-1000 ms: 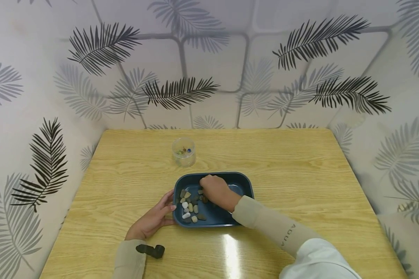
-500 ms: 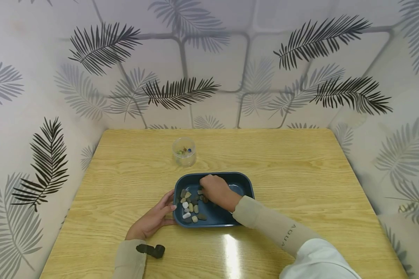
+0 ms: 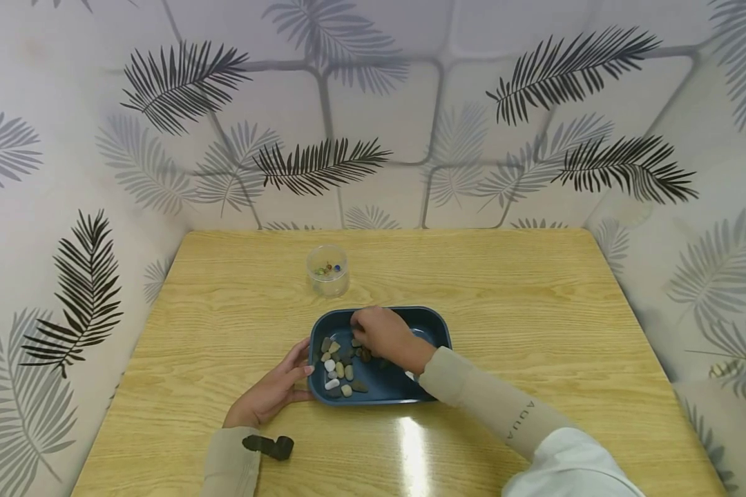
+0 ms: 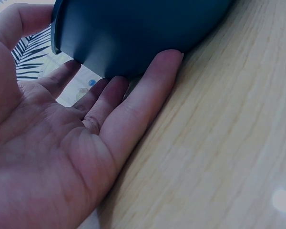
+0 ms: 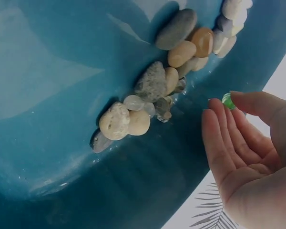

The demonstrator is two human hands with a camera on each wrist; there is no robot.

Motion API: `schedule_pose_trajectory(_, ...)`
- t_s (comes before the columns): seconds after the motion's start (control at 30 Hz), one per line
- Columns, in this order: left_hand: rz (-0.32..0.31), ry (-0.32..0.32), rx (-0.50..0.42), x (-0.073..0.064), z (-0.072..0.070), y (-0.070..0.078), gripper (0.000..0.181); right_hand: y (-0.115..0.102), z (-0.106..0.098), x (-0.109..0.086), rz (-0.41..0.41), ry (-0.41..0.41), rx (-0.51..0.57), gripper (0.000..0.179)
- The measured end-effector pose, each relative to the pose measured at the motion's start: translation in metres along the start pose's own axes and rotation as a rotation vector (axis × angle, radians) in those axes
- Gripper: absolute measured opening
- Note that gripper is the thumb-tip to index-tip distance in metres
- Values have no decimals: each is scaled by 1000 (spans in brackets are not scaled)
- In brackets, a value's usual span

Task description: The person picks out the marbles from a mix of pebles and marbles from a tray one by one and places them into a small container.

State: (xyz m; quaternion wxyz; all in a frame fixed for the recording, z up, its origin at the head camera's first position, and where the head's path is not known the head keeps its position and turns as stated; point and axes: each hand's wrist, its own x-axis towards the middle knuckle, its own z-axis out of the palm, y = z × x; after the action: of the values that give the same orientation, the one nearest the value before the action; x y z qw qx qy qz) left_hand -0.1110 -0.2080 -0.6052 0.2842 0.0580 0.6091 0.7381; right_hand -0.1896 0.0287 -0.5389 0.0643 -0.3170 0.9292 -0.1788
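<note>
A dark blue rectangular basin (image 3: pixel 382 402) sits on the wooden table, holding several stones (image 3: pixel 340 369) in its left half. My left hand (image 3: pixel 273 388) touches the basin's left side. In the left wrist view, its extended fingers (image 4: pixel 145 98) lie against the outer wall (image 4: pixel 128 38), with the thumb at the rim. Over the basin's far side, my right hand (image 3: pixel 382 336) pinches a green glass marble (image 5: pixel 227 100) between thumb and fingertips. Below it in the right wrist view lie a long grey stone (image 5: pixel 177 29), a speckled stone (image 5: pixel 151 82) and clear glassy pieces (image 5: pixel 134 102).
Behind the basin stands a clear round cup (image 3: pixel 329 286) with several small coloured marbles (image 3: pixel 328 268) inside. The wooden table (image 3: pixel 522 290) reaches back to a wall (image 3: pixel 385 103) with a leaf pattern.
My right hand has risen slightly and shifted toward the basin's far left, while its sleeve moved a little right. The left hand and basin have stayed in place.
</note>
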Motion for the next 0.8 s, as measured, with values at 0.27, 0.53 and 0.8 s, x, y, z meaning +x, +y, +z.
schedule_pose_trajectory(0.27, -11, 3, -4, 0, 1, 2, 59, -1, -9, 1, -32, 18, 92, 21)
schedule_pose_trajectory(0.53, -13, -1, 4, -1, 1, 3, 58, 1, -16, 3, -23, 9, 177, 22)
schedule_pose_trajectory(0.8, -14, 4, 6, -1, 1, 2, 60, 5, -28, 9, -30, 76, 203, 18)
